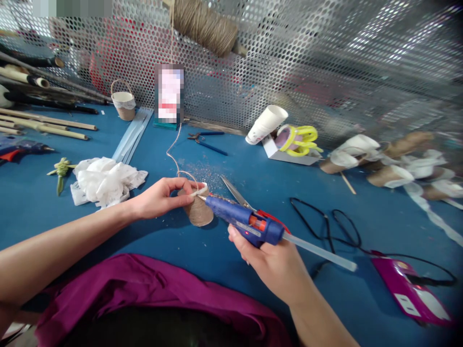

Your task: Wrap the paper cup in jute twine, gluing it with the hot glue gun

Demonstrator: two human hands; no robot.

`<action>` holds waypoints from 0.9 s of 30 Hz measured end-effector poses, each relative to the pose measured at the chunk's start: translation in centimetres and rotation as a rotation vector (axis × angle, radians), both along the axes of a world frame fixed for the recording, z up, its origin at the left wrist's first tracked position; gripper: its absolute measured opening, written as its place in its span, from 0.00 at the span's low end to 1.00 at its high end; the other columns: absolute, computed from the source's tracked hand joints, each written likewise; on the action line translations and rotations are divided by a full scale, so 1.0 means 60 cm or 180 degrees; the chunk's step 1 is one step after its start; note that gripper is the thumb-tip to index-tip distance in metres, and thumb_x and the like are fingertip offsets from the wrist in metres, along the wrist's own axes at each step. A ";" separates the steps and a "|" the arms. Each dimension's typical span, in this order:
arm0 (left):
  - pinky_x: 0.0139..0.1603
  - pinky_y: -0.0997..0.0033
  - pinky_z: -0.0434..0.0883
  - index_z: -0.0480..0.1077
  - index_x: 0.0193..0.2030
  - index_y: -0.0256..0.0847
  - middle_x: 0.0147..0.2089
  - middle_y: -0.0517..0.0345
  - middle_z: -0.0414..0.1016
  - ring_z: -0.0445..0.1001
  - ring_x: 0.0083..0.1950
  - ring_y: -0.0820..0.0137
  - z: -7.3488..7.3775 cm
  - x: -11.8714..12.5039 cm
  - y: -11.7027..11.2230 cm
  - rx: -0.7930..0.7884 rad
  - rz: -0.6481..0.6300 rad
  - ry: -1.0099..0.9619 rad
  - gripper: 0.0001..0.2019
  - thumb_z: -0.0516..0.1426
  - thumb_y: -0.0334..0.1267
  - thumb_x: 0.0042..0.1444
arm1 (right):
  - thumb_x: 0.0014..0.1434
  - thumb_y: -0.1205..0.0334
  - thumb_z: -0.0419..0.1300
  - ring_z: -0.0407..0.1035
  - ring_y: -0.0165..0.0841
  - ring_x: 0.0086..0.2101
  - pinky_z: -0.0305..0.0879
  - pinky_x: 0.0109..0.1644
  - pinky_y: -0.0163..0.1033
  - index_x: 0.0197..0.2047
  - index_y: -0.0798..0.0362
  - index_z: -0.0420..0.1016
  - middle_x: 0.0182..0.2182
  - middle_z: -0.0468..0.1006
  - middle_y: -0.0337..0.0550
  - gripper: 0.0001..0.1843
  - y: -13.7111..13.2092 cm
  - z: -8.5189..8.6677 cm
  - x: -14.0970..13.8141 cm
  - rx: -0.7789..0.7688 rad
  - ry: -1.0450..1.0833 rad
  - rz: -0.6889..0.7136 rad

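My right hand [269, 260] is wrapped round a blue glue gun [238, 217], a clear glue stick [321, 251] poking out of its back. The gun's nozzle touches or nearly touches the rim of a small twine-wrapped cup [198, 209]. That cup is tilted on the blue table, and my left hand [168, 195] pinches it at the white rim. From the cup a loose strand of twine [168, 153] runs back over the table towards a big twine spool [204, 26] on the mesh wall. Partly behind the gun lie red-handled scissors [235, 192].
Crumpled white lace [104, 180] lies left of my left hand. Blue-handled pliers [210, 141] and a propped phone [169, 96] are behind. A finished little basket [124, 103] stands back left. Paper cups [267, 124], several wrapped cups [390, 176] and a purple power strip [410, 289] with black cord are right.
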State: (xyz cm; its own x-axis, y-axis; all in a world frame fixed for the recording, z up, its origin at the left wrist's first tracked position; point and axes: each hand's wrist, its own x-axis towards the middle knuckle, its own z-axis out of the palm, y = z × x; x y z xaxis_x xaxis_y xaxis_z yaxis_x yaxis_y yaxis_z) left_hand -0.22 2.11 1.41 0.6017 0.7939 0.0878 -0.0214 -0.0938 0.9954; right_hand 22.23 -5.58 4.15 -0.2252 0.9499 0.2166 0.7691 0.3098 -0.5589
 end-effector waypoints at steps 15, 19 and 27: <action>0.58 0.58 0.59 0.63 0.28 0.35 0.55 0.41 0.68 0.60 0.62 0.60 0.003 -0.002 0.001 -0.0046 -0.0145 -0.0054 0.08 0.55 0.36 0.57 | 0.57 0.55 0.53 0.67 0.31 0.16 0.65 0.18 0.34 0.25 0.54 0.73 0.14 0.72 0.39 0.15 0.004 0.010 0.011 -0.0232 0.0154 -0.0180; 0.58 0.59 0.59 0.64 0.28 0.35 0.54 0.43 0.69 0.61 0.62 0.60 0.002 -0.001 0.002 -0.0017 -0.0129 -0.0065 0.09 0.55 0.37 0.56 | 0.57 0.55 0.53 0.66 0.30 0.16 0.65 0.18 0.34 0.27 0.55 0.73 0.15 0.73 0.39 0.15 0.009 0.005 0.014 -0.0219 0.0200 -0.0191; 0.57 0.58 0.59 0.63 0.29 0.35 0.55 0.41 0.68 0.61 0.61 0.60 0.001 -0.001 0.002 -0.0002 -0.0159 -0.0026 0.08 0.54 0.36 0.56 | 0.57 0.52 0.53 0.64 0.29 0.14 0.63 0.17 0.33 0.25 0.55 0.71 0.11 0.67 0.36 0.17 0.015 -0.004 0.020 -0.0399 0.0270 -0.0294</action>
State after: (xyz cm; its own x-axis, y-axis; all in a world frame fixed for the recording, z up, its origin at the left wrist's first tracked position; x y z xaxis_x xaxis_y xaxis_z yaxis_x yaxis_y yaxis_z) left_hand -0.30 2.21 1.46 0.6400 0.7628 0.0925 -0.0344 -0.0918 0.9952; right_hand 23.44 -4.69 3.93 -0.1216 0.9865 0.1097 0.7396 0.1638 -0.6528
